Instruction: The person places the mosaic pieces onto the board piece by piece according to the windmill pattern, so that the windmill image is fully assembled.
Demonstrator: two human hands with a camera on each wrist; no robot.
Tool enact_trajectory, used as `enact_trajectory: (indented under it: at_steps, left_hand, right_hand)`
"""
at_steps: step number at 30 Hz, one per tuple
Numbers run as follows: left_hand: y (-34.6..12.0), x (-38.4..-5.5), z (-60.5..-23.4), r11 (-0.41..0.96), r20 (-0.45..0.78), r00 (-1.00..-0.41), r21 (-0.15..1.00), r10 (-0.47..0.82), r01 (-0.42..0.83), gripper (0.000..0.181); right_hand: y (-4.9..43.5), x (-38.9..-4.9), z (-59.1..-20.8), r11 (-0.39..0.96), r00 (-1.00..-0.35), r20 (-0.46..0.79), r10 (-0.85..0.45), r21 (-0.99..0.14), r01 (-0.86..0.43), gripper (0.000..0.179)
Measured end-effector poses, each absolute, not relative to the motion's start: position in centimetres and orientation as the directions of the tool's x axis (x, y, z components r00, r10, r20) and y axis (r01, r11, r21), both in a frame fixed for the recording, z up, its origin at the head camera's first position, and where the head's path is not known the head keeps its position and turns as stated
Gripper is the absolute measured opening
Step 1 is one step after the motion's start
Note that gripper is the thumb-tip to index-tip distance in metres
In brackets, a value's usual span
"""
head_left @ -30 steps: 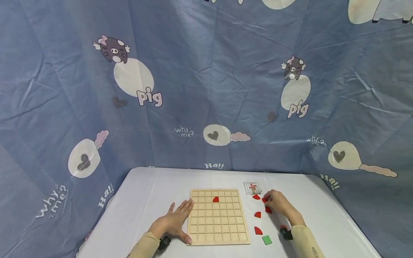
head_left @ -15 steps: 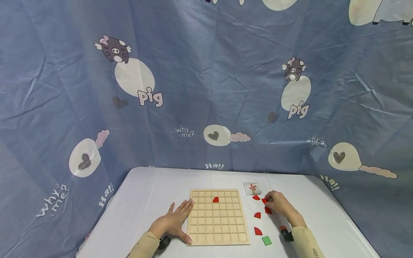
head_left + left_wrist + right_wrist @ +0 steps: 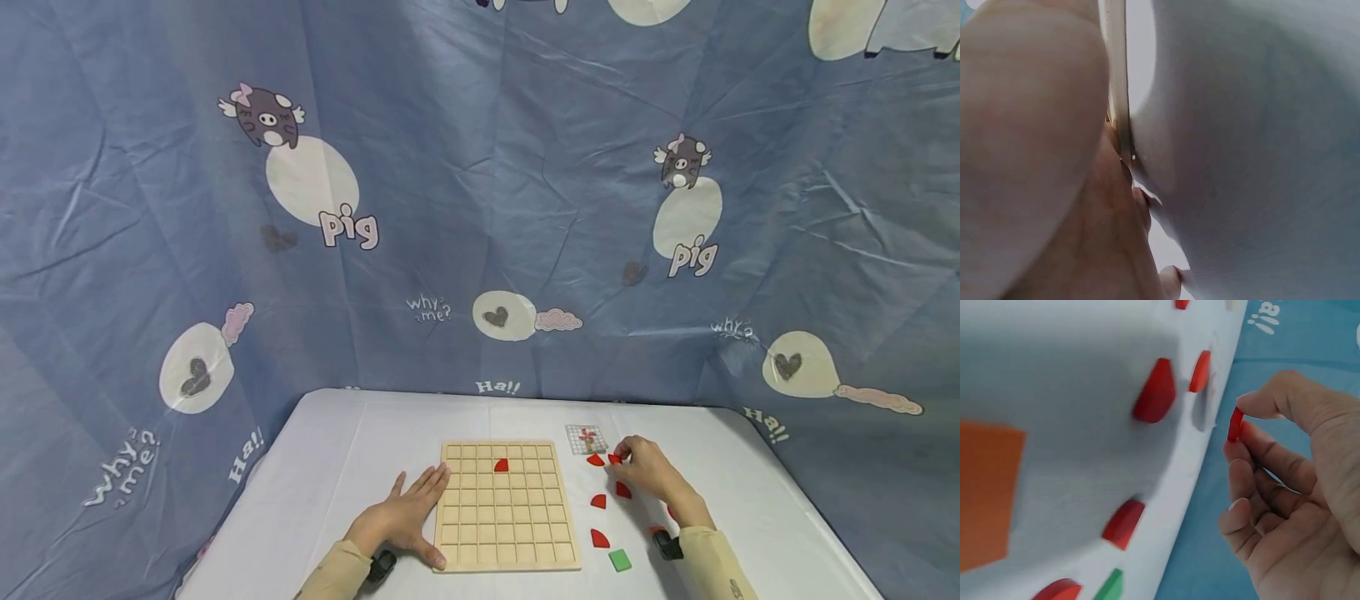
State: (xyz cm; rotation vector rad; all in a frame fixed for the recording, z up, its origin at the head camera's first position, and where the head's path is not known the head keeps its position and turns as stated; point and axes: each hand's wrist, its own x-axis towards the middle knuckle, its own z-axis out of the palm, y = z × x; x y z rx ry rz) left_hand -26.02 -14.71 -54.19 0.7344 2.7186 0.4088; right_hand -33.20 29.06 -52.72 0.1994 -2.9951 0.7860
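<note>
My left hand [image 3: 408,515] rests on the left edge of a wooden grid board [image 3: 506,560], fingers straight and spread, thumb at the near left corner. In the left wrist view, the board's side [image 3: 1119,69] runs alongside the hand. One red quarter-circle tile [image 3: 502,465] lies on the board toward the far side. To the right of the board, my right hand [image 3: 651,471] pinches another red quarter-circle tile [image 3: 1235,424] between thumb and index finger. It is off the table in the right wrist view, the other fingers curled loosely.
A grid card with a red flower picture [image 3: 586,438] lies beyond the loose tiles. Several red tiles [image 3: 597,501] and a green square tile [image 3: 619,559] lie right of the board. An orange piece [image 3: 988,497] lies below the right wrist. A blue printed curtain [image 3: 480,208] hangs behind.
My right hand has shifted slightly away from me with the pinched red tile, which has left its spot. Another red tile now shows beside the right forearm. The left hand has stayed still.
</note>
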Motion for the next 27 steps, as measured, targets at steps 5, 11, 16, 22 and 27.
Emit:
enact_trajectory:
  at_steps: [5,11,16,22,27]
  left_hand:
    - [-14.7,-26.0,-54.2,0.83,-0.201,-0.828,0.341,0.524,0.442,0.139]
    - [-14.8,-26.1,-54.5,0.829,-0.207,-0.827,0.348,0.523,0.437,0.139]
    - [-14.8,-26.2,-54.7,0.832,-0.215,-0.826,0.345,0.521,0.435,0.139]
    - [-14.8,-26.2,-54.7,0.834,-0.214,-0.829,0.346,0.516,0.43,0.139]
    - [-14.8,-26.2,-54.6,0.834,-0.213,-0.83,0.346,0.516,0.429,0.139]
  right_hand:
    - [28.1,-33.1,-51.7,0.866,-0.985,0.122,-0.124,-0.471,-0.167,0.019]
    - [26.3,-32.7,-51.2,0.853,-0.973,0.168,-0.16,-0.472,-0.222,0.018]
    - [24.4,-32.3,-51.2,0.829,-0.956,0.201,-0.214,-0.481,-0.286,0.016]
    - [22.0,-32.1,-51.3,0.798,-0.929,0.243,-0.281,-0.478,-0.366,0.015]
    - [20.0,-32.1,-51.3,0.781,-0.901,0.27,-0.339,-0.453,-0.43,0.014]
